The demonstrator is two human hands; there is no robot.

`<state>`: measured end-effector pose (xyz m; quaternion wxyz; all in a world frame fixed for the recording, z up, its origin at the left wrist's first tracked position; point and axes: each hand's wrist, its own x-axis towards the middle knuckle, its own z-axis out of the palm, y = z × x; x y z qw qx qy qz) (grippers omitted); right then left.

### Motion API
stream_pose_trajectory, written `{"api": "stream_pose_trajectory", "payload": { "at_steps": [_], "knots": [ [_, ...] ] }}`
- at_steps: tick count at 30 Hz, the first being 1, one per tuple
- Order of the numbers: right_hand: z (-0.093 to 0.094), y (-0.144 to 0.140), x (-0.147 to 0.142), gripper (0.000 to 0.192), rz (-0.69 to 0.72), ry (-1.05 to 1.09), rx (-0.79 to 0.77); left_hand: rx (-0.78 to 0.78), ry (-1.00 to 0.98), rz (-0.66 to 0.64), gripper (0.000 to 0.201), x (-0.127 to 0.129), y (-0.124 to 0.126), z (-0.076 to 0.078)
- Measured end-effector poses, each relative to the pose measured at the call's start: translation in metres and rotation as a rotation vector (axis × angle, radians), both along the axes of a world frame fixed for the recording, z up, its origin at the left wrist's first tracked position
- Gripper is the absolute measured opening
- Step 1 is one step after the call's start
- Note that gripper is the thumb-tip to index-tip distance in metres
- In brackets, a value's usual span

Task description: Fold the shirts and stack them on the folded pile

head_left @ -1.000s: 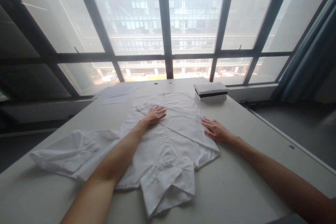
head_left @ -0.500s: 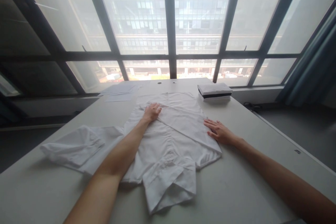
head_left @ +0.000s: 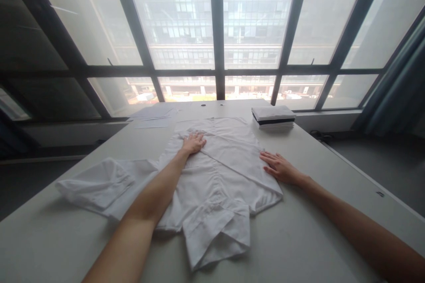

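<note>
A white button-up shirt (head_left: 229,172) lies spread on the white table, its collar toward me. One sleeve is laid slantwise across the body, while the other sleeve (head_left: 106,181) stretches out to the left, creased. My left hand (head_left: 194,142) rests flat on the upper middle of the shirt, over the end of the crossed sleeve, with fingers extended. At the shirt's right edge my right hand (head_left: 279,168) lies palm down, fingers stretched out and touching the folded side. My left forearm covers part of the shirt's left side.
At the far right of the table (head_left: 318,212) sits a stack of folded white and black cloth (head_left: 273,117). Flat white sheets (head_left: 152,116) lie at the far left. Tall windows (head_left: 186,22) rise behind the table, with a blue curtain (head_left: 395,75) on the right.
Both hands stay in nearly the same place on the shirt. The whole view has shifted slightly to the right.
</note>
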<state>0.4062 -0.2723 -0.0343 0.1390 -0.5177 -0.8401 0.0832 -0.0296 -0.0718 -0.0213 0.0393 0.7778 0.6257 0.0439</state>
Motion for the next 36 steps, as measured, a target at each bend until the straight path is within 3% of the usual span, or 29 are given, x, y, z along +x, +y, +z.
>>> {"api": "stream_pose_trajectory", "payload": {
  "at_steps": [12,16,19,23,27,36],
  "knots": [
    [0.0,0.0,0.0,0.06,0.001,0.002,-0.005,-0.016,-0.011,-0.001,0.07,0.001,-0.005,0.004],
    [0.0,0.0,0.0,0.059,0.003,0.009,-0.002,0.061,-0.083,0.02,0.063,0.001,-0.002,0.001],
    [0.001,0.0,0.0,0.06,-0.002,0.006,-0.014,0.159,-0.126,0.111,0.053,0.0,-0.002,0.0],
    [0.002,0.0,-0.001,0.059,-0.004,0.009,-0.026,0.348,-0.141,0.372,0.058,-0.003,-0.006,-0.002],
    [0.004,-0.001,-0.002,0.059,-0.008,0.003,-0.032,0.286,-0.145,0.554,0.058,-0.004,-0.01,-0.003],
    [0.003,-0.001,-0.002,0.058,-0.01,0.018,-0.022,0.23,-0.155,0.482,0.048,-0.003,-0.013,0.0]
  ]
}}
